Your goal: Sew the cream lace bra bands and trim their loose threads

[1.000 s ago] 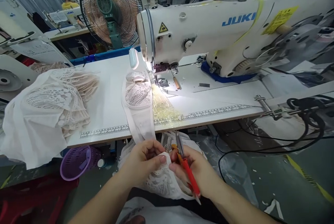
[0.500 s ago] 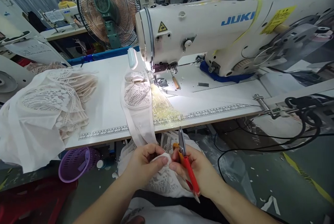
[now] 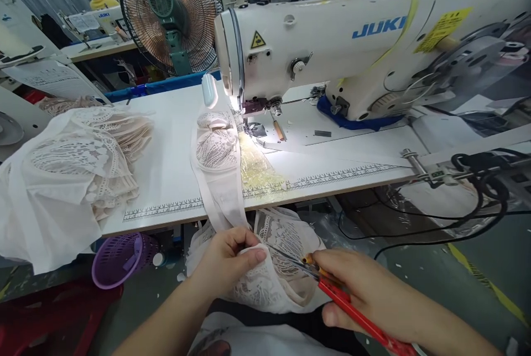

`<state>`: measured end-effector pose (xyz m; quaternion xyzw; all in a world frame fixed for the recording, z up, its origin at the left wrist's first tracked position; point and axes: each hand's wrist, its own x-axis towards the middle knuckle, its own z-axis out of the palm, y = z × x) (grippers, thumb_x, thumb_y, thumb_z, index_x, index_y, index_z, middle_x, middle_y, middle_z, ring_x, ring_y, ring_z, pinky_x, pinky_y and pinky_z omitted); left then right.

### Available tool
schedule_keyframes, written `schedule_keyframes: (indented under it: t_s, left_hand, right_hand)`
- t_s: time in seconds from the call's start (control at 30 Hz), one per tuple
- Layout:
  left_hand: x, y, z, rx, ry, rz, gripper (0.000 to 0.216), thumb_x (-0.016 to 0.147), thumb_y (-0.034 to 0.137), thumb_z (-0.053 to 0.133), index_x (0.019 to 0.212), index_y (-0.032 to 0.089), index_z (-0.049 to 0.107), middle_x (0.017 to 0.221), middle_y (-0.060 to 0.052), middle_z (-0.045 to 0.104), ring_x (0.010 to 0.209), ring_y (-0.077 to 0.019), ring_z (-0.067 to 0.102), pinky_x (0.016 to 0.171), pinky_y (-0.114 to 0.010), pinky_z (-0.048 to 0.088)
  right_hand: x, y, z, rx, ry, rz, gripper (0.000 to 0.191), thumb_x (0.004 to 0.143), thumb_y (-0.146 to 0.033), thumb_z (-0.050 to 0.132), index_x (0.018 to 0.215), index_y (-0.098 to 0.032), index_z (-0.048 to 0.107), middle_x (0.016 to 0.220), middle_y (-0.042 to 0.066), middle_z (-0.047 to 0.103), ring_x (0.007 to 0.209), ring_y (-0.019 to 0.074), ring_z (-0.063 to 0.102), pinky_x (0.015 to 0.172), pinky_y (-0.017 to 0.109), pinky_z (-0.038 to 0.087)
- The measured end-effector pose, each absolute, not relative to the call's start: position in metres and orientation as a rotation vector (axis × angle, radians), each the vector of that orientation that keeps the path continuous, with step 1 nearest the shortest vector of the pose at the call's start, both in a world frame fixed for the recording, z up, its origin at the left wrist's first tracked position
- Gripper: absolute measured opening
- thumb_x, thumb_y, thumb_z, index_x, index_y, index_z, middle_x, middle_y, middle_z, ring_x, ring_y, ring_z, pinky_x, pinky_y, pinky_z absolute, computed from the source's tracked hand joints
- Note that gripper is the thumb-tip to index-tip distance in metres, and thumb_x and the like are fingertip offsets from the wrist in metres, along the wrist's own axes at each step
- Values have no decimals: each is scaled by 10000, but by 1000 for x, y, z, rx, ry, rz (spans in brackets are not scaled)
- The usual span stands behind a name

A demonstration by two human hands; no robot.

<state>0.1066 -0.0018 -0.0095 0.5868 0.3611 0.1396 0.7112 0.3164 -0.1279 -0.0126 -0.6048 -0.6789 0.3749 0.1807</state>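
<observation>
My left hand (image 3: pixel 226 259) pinches the edge of a white lace garment piece (image 3: pixel 276 276) that lies over my lap below the table edge. My right hand (image 3: pixel 360 289) grips red-handled thread snips (image 3: pixel 332 287), blades pointing left toward the pinched edge, tips close to my left thumb. A white strap band (image 3: pixel 222 193) runs from my left hand up over the table edge to a lace bra cup (image 3: pixel 215 148) lying beside the needle of the white JUKI sewing machine (image 3: pixel 332 52).
A heap of lace pieces (image 3: pixel 78 162) covers the table's left end. A purple basket (image 3: pixel 122 256) hangs under the table. A standing fan (image 3: pixel 172 13) is behind. Black cables (image 3: pixel 477 201) trail at the right. White sewing table (image 3: pixel 166 173) carries a printed ruler along its front edge.
My right hand swung out to the right and laid the snips nearly flat, blades now pointing left at the lace edge instead of upward. My left hand kept its pinch.
</observation>
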Motion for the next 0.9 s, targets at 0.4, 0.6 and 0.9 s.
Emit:
schedule_keyframes:
  t_s: [0.4,0.6,0.9]
  left_hand:
    - [111,0,-4,1521,760,330,225,724,321,663,616,141,582,601,8,498,573,-108,428,548,-232,343]
    - [112,2,-4,1549,736,327,204,733,282,660,607,147,576,587,18,488,556,-102,420,538,-225,337]
    - [117,3,-4,1607,690,282,180,739,264,648,622,141,589,606,7,497,573,-111,440,546,-233,341]
  right_hand:
    - [322,-130,-7,-1939,-2015,827,496,675,-710,584,658,-229,462,595,11,534,525,197,497,469,266,272]
    - [325,-129,-9,-1954,-2043,838,502,693,-717,562,661,-223,478,609,18,558,521,195,513,470,266,286]
    - [321,-125,0,-2010,-2090,809,489,725,-694,546,676,-211,488,625,19,556,551,209,531,482,267,290]
